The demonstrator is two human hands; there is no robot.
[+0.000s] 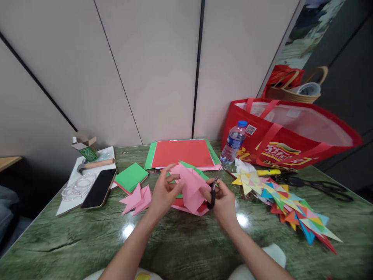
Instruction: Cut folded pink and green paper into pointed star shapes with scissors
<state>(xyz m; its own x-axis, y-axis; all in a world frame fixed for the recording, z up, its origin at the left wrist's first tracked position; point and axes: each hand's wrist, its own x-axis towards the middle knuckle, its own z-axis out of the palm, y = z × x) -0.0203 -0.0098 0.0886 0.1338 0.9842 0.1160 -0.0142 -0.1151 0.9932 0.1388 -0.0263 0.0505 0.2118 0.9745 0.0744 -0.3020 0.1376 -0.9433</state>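
Note:
A folded pink sheet of paper (192, 188) is raised above the middle of the table. My left hand (164, 192) pinches its left side between thumb and fingers. At the right edge, my right hand (224, 204) grips the paper too, while a small pair of dark-handled scissors (212, 197) hangs in its fingers with the blades pointing up. Under and behind the pink paper are red and green sheets, partly hidden. Left of my left hand lie pointed folded pink paper pieces (138, 198), beside a stack of green paper squares (131, 175).
Large red sheets (182, 153) lie by the wall. A water bottle (234, 143) and red shopping bag (279, 134) stand right, near a colourful folded-paper chain (294, 206), yellow cutter (268, 172) and black scissors (317, 184). Left are a phone (99, 188), hammer (96, 164), beads (78, 186) and box (87, 149).

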